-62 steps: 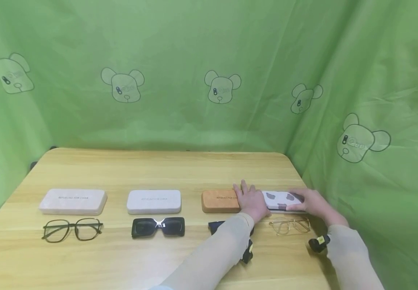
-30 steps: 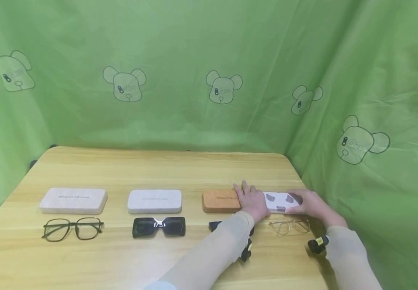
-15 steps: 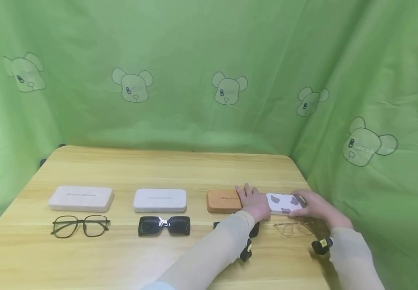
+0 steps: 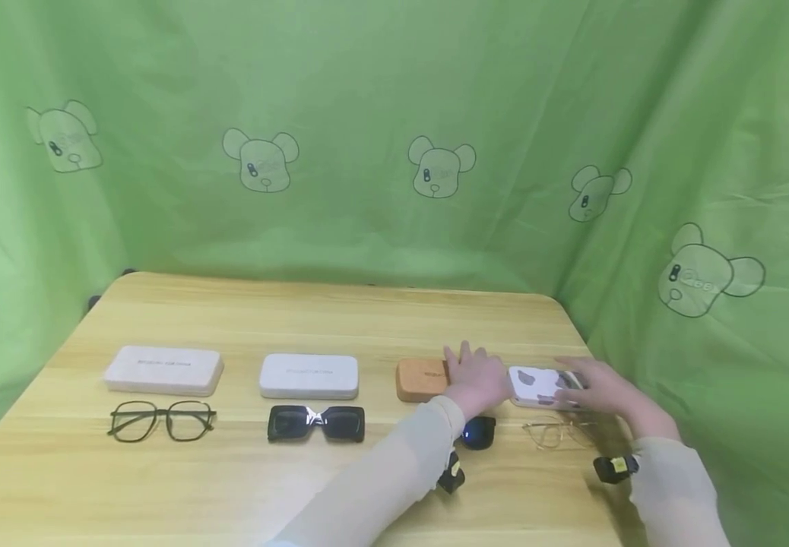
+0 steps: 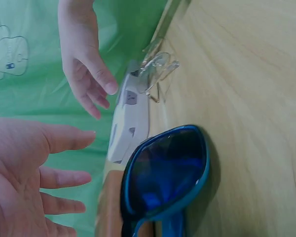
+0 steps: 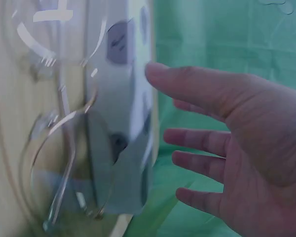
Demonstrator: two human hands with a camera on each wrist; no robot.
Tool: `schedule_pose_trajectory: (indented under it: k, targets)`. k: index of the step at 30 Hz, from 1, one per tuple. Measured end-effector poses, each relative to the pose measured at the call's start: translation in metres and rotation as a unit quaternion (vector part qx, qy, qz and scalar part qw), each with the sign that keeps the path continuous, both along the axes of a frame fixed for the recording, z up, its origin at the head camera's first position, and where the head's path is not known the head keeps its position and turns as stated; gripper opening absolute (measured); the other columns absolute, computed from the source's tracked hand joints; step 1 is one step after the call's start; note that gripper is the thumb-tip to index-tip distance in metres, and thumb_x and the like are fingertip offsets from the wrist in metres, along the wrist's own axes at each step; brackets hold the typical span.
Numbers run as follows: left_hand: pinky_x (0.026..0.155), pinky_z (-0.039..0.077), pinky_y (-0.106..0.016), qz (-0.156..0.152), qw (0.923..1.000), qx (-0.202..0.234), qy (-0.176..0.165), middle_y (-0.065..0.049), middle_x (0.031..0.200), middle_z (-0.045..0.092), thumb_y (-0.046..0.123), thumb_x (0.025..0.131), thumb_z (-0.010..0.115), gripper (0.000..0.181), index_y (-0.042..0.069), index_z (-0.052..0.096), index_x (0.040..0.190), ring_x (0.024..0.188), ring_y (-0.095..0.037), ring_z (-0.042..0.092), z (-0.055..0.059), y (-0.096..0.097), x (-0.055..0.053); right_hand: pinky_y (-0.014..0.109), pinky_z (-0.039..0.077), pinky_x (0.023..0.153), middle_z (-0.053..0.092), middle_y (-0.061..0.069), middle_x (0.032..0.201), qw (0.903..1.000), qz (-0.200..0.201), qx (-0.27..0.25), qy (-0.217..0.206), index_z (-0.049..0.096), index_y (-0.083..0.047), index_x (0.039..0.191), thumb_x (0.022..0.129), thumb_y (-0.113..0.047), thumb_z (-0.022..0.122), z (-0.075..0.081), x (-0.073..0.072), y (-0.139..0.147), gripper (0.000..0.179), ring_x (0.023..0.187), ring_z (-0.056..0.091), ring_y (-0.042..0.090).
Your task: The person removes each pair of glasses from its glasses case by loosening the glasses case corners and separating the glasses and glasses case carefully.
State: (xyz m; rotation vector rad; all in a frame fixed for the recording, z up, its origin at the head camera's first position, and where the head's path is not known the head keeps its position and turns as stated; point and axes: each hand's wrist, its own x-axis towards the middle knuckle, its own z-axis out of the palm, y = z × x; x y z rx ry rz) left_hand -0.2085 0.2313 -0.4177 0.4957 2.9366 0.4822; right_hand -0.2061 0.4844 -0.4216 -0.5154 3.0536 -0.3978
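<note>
A white glasses case [image 4: 538, 386] with grey-brown bear-shaped patches lies closed at the right end of a row of cases. My right hand [image 4: 606, 389] hovers at its right end, fingers extended and holding nothing; whether the thumb touches the lid, I cannot tell. Over the right part of an orange case [image 4: 416, 380] is my left hand [image 4: 480, 380], its fingers spread and straight in the left wrist view. Gold thin-rimmed glasses [image 4: 553, 434] lie in front of the white patterned case. Dark sunglasses [image 5: 167, 173] sit before the orange case, partly hidden by my left forearm in the head view.
Farther left stand a pinkish-white case [image 4: 163, 371] and a white case [image 4: 308, 376]. Black-framed glasses [image 4: 162, 422] and thick black sunglasses [image 4: 315, 423] lie before them. Green curtain [image 4: 346, 228] surrounds the wooden table [image 4: 182, 494] at back and sides.
A dark gap along the patterned case's front edge has disappeared as its lid went down. My hands then came off the case, fingers loosening. The head view has shifted slightly left.
</note>
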Motion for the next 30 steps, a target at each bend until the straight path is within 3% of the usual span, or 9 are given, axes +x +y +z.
schedule_pose_trajectory:
  k: [7, 11, 16, 18, 24, 30]
  targets:
    - [0.12, 0.02, -0.059, -0.005, 0.9999, 0.0, 0.013, 0.004, 0.142, 0.055, 0.056, 0.087, 0.062, 0.047, 0.029, 0.062, 0.126, 0.144, -0.028, 0.037, 0.006, -0.027, 0.001, 0.069, 0.038, 0.101, 0.052, 0.034, 0.134, 0.9996, -0.022, -0.006, -0.018, 0.05, 0.005, 0.135, 0.092, -0.032, 0.065, 0.016, 0.007, -0.023, 0.059, 0.122, 0.048, 0.054]
    - [0.117, 0.027, -0.059, 0.008, 0.9996, 0.018, 0.018, 0.005, 0.133, 0.063, 0.053, 0.086, 0.064, 0.048, 0.031, 0.061, 0.128, 0.132, -0.024, 0.052, 0.013, -0.044, 0.005, 0.068, 0.039, 0.101, 0.054, 0.032, 0.133, 0.9997, -0.018, -0.013, -0.013, 0.051, 0.005, 0.134, 0.094, -0.031, 0.063, 0.022, 0.011, -0.035, 0.055, 0.122, 0.049, 0.053]
    - [0.104, 0.044, -0.049, 0.014, 0.998, 0.051, 0.033, 0.008, 0.122, 0.07, 0.047, 0.086, 0.065, 0.044, 0.033, 0.062, 0.128, 0.111, -0.019, 0.065, 0.022, -0.065, 0.009, 0.067, 0.04, 0.101, 0.055, 0.032, 0.133, 0.9998, -0.009, -0.019, -0.003, 0.052, 0.006, 0.133, 0.095, -0.028, 0.061, 0.027, 0.01, -0.049, 0.052, 0.12, 0.051, 0.053]
    - [0.097, 0.047, -0.045, 0.011, 0.9976, 0.058, 0.036, 0.009, 0.122, 0.07, 0.046, 0.088, 0.063, 0.042, 0.033, 0.062, 0.128, 0.11, -0.019, 0.066, 0.026, -0.073, 0.009, 0.066, 0.041, 0.101, 0.055, 0.032, 0.132, 0.9997, -0.006, -0.022, 0.001, 0.052, 0.007, 0.133, 0.096, -0.026, 0.06, 0.029, 0.009, -0.056, 0.051, 0.119, 0.052, 0.052]
    - [0.098, 0.047, -0.045, 0.018, 0.9961, 0.078, 0.038, 0.01, 0.129, 0.066, 0.047, 0.092, 0.059, 0.037, 0.034, 0.063, 0.127, 0.118, -0.02, 0.063, 0.035, -0.1, 0.012, 0.064, 0.04, 0.103, 0.058, 0.029, 0.131, 0.9994, -0.005, -0.028, 0.02, 0.054, 0.005, 0.132, 0.095, -0.026, 0.061, 0.032, 0.005, -0.073, 0.048, 0.121, 0.052, 0.051]
    - [0.108, 0.039, -0.058, 0.011, 0.9916, 0.101, 0.08, 0.007, 0.128, 0.067, 0.043, 0.095, 0.056, 0.031, 0.03, 0.066, 0.122, 0.12, -0.021, 0.062, 0.04, -0.131, 0.017, 0.064, 0.039, 0.104, 0.056, 0.027, 0.135, 0.9988, -0.016, -0.042, 0.019, 0.053, 0.002, 0.135, 0.098, -0.034, 0.057, 0.033, 0.001, -0.087, 0.051, 0.124, 0.05, 0.05]
